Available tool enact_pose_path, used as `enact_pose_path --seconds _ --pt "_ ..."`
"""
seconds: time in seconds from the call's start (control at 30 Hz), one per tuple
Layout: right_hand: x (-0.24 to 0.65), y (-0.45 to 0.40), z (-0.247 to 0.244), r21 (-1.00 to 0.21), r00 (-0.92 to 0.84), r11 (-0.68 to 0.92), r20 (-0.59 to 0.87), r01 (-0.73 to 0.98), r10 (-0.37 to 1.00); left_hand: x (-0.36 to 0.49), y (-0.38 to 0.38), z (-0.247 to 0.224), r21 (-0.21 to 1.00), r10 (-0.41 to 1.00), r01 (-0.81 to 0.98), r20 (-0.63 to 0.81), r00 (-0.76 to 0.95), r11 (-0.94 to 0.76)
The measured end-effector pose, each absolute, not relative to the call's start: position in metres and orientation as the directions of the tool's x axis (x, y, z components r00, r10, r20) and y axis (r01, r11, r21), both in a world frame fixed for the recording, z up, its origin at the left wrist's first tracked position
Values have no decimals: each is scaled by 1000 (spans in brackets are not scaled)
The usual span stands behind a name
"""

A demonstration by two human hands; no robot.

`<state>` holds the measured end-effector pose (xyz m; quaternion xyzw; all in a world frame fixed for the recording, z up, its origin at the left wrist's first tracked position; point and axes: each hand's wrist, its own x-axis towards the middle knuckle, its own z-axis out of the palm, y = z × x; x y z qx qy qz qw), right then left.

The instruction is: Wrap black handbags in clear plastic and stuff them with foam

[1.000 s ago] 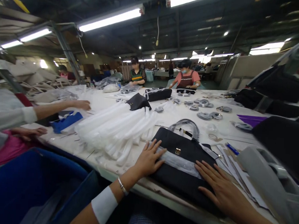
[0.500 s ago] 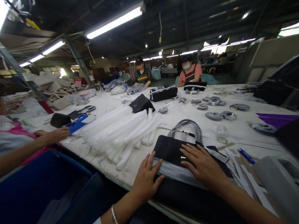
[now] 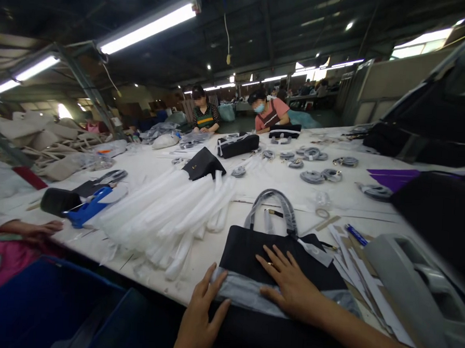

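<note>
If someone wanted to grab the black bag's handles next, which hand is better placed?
Probably the right hand. It lies spread on the black bag, its fingertips pointing up toward the handles, while the left hand is lower, at the bag's left edge.

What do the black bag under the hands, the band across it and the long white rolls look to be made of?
Black bag: matte leather or leather-like synthetic, judging by its smooth, dull face.
Band: probably thin plastic film, since it is wrinkled, greyish and see-through.
White rolls: perhaps foam sheet or soft plastic; they look pale and slightly translucent.
</note>
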<state>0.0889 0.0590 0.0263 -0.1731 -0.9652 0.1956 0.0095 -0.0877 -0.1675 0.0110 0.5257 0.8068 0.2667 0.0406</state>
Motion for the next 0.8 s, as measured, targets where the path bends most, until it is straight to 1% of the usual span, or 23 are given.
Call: enact_pose_path --seconds 0.07,0.13,0.2,0.27,0.33,0.4,0.47,0.57,0.63,0.7,0.73,0.8 --pt "91 54 33 -423 -933 836 -87 351 348 -98 -165 29 447 877 848 235 -419 286" --pt "91 55 40 -466 -928 806 -117 365 353 -111 -145 54 439 856 864 319 -407 248" --pt "88 64 48 -509 -928 784 -95 356 360 -124 -110 80 463 862 875 377 -339 142" --pt "84 81 55 -536 -916 775 9 334 401 -132 -66 97 499 920 866 327 -217 27" --pt "79 104 61 -525 -866 774 129 354 483 -137 -23 102 461 957 887 264 -120 -16" --pt "77 131 64 -483 -802 767 193 423 565 -138 13 98 420 975 907 206 -78 -17" --pt "77 155 65 -432 -790 767 174 475 587 -137 40 89 384 990 923 136 -20 -34" --pt "86 180 61 -377 -821 786 106 489 562 -133 64 76 308 997 948 -10 81 -74" --pt "95 189 59 -361 -790 760 95 540 606 -130 72 69 276 990 958 -88 110 -82" --pt "101 194 59 -373 -755 728 101 575 648 -127 76 66 308 982 947 -131 133 -87" --pt "102 194 59 -392 -763 731 101 559 638 -125 76 66 349 978 932 -142 155 -97" --pt "99 195 61 -436 -824 767 94 470 559 -124 77 68 452 967 882 -133 216 -134"
